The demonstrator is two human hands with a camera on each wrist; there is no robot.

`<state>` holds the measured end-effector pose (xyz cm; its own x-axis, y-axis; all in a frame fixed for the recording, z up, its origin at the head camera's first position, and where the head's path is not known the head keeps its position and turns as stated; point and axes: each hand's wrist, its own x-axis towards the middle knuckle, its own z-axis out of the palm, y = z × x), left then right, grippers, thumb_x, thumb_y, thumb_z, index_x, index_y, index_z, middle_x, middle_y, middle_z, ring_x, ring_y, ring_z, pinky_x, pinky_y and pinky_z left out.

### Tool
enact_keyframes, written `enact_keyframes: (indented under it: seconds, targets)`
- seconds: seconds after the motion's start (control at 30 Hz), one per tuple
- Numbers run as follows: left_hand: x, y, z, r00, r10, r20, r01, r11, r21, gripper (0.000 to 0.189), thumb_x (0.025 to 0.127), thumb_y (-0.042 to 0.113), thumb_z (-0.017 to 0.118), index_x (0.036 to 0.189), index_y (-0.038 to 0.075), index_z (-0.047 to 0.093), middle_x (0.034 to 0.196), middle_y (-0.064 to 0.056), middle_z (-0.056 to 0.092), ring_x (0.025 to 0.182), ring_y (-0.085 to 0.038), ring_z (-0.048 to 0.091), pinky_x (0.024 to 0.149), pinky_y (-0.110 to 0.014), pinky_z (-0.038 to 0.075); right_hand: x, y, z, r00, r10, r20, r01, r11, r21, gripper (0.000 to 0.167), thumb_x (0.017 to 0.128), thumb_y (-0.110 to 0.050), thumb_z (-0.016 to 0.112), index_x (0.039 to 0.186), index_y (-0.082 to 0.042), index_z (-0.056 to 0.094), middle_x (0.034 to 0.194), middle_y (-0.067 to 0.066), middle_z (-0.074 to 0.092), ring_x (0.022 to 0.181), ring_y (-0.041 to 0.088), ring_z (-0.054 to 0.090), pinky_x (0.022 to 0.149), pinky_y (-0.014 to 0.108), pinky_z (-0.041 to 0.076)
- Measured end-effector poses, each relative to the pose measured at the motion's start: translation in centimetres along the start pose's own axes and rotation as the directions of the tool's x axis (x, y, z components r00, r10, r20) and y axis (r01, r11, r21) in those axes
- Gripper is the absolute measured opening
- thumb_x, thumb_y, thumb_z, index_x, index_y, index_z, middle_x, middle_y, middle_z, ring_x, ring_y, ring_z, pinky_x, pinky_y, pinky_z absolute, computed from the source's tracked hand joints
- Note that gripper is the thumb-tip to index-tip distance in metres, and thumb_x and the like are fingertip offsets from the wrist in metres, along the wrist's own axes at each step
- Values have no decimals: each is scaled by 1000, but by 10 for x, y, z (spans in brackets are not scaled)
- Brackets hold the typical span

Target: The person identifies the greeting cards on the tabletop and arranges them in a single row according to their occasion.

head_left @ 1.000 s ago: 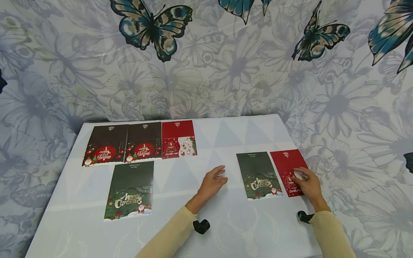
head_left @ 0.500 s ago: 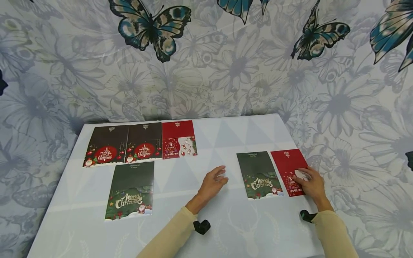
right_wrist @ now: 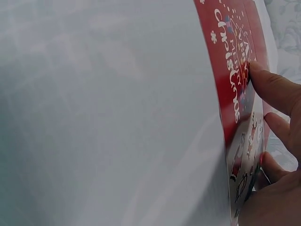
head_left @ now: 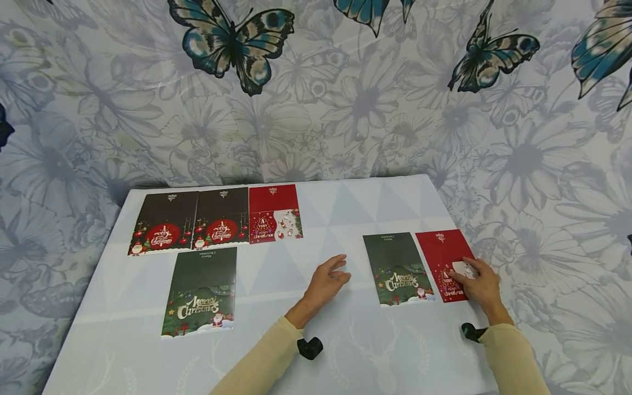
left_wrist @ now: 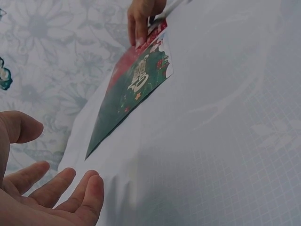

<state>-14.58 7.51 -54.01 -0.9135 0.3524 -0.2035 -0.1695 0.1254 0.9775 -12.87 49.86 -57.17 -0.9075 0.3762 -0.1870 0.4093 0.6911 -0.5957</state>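
The red card [head_left: 439,249] lies flat near the right edge of the worktop [head_left: 316,219], its plain half away from you and its "A very merry Christmas" print nearer you. Your right hand [head_left: 480,282] rests on its near right part, thumb set apart from the fingers: the thumb touches the lettering, while the fingers reach the card's right edge. Just to its left, across a narrow strip of worktop, you have the green card [head_left: 399,269] with gold "Merry Christmas" lettering. Further left, your left hand [head_left: 326,278] is relaxed, its fingers loosely bent and its thumb spread away from them. Well apart, on the far left, a row holds two dark cards [head_left: 163,222] with red ornament prints and a second red card [head_left: 275,213] at its right end. A second green card [head_left: 199,291] lies on your side of that row, close to the dark ones. Behind the worktop hangs a pale floral cloth [head_left: 365,101] with blue-green butterflies.
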Motion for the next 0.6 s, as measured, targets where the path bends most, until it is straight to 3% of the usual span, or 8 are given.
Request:
enact_keyframes:
  seconds: [0.33,0.6]
  targets:
    - [1,-3,1,1000,-12,-10,12,1000,3,54,97,18,62,148,7,47,148,-18,51,128,-35,57,98,-48,51,0,3,1,995,-45,-88,54,994,97,70,89,-21,76,145,7,44,156,33,18,138,52,22,103,66,32]
    - [1,-4,1,1000,-11,-3,11,1000,-10,55,97,17,62,148,6,47,148,-19,51,126,-34,58,97,-48,52,-4,9,-3,998,-22,-59,30,990,140,72,93,-26,72,149,5,40,156,34,25,137,51,29,108,69,31]
